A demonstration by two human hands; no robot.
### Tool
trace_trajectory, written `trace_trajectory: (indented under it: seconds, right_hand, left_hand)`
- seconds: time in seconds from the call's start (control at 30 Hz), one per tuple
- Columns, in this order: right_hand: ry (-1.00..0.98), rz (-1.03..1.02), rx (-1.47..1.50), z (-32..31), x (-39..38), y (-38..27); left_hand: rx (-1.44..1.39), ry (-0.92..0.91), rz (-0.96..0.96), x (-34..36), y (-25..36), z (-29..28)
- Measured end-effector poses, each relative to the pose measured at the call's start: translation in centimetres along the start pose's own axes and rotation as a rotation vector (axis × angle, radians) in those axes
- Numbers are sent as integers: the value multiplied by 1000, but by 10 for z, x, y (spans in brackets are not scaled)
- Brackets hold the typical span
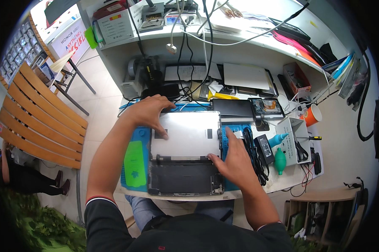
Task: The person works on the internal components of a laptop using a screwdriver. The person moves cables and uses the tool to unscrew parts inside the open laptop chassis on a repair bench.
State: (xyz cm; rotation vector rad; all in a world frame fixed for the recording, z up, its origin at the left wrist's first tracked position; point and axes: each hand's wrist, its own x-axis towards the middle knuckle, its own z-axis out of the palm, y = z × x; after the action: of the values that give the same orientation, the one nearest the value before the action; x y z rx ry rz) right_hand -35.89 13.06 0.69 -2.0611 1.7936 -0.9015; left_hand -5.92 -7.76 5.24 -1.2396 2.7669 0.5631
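left hand (153,112), fingers wide apart, has its thumb on the silver panel (185,133) of an opened flat device (181,175); right hand (235,161) touches the right edge of it. whether they grip it, i cannot tell. the device lies on a blue mat (142,133), beside a green sheet (134,164).

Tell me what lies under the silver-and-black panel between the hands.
A blue mat shows on both sides of the panel and seems to run beneath it. Anything else directly underneath is covered and cannot be seen.
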Motion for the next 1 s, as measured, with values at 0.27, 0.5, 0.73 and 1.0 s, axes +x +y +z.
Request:
trace_trajectory:
  seconds: [0.27,0.5,0.73,1.0]
  right_hand:
    - [-124,201,44,9,23,10]
    - [25,238,601,16,14,34]
    - [-176,99,757,-1,-7,33]
    - [-171,-39,559,-3,-16,29]
  left_hand:
    - [-153,28,-8,1,-4,4]
    - [-604,208,209,-43,11,-22]
    - [-531,265,387,-116,57,-23]
    - [-581,248,399,-134,72,-18]
